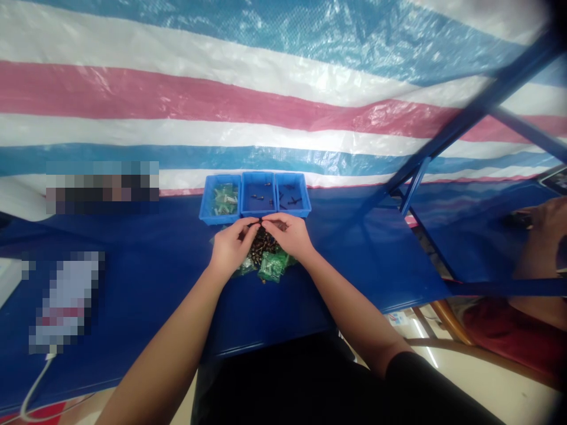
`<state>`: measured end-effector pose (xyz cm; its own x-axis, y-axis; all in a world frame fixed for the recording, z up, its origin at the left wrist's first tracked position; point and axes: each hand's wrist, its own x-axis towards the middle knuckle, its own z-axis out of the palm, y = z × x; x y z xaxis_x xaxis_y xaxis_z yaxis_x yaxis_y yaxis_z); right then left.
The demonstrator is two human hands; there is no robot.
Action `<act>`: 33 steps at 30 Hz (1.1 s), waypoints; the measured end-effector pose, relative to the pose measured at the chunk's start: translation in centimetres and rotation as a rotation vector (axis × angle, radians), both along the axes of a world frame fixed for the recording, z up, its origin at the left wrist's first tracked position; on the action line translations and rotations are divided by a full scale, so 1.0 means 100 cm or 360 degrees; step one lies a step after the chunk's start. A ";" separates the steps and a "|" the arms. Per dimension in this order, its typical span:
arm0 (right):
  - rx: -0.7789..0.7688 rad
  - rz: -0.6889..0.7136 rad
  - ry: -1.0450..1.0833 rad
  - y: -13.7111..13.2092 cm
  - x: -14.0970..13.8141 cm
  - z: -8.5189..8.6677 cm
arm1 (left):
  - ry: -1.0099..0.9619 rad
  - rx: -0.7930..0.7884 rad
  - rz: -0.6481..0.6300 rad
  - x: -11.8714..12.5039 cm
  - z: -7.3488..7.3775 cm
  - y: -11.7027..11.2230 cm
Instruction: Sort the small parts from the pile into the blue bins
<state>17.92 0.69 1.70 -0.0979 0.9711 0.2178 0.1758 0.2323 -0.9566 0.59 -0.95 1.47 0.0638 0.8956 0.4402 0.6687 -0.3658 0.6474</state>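
My left hand [231,243] and my right hand [287,234] meet fingertip to fingertip over a pile of small dark parts [261,243] and green packets [271,267] on the blue table [146,277]. Both hands pinch together on a tiny dark piece between them, too small to name. Just beyond the hands stand three blue bins: the left bin [220,199] holds green packets, the middle bin [258,195] a few small dark parts, the right bin [292,195] dark pieces.
A striped plastic sheet [266,94] hangs behind the table. A blue metal frame [460,118] slants at the right. Another person's arm [543,236] shows at the right edge. A white device with a cable [62,307] lies at the left.
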 end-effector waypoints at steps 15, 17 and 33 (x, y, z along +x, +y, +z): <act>0.0072 0.0031 0.0000 0.003 0.001 -0.003 | -0.0023 0.0018 0.0017 -0.001 -0.002 0.002; 0.0068 0.0022 -0.0021 0.002 0.001 -0.003 | -0.0025 0.0047 0.0006 -0.002 -0.003 0.002; -0.0154 0.0024 0.0210 0.004 0.001 -0.001 | -0.0026 0.0029 0.0017 -0.002 -0.003 0.002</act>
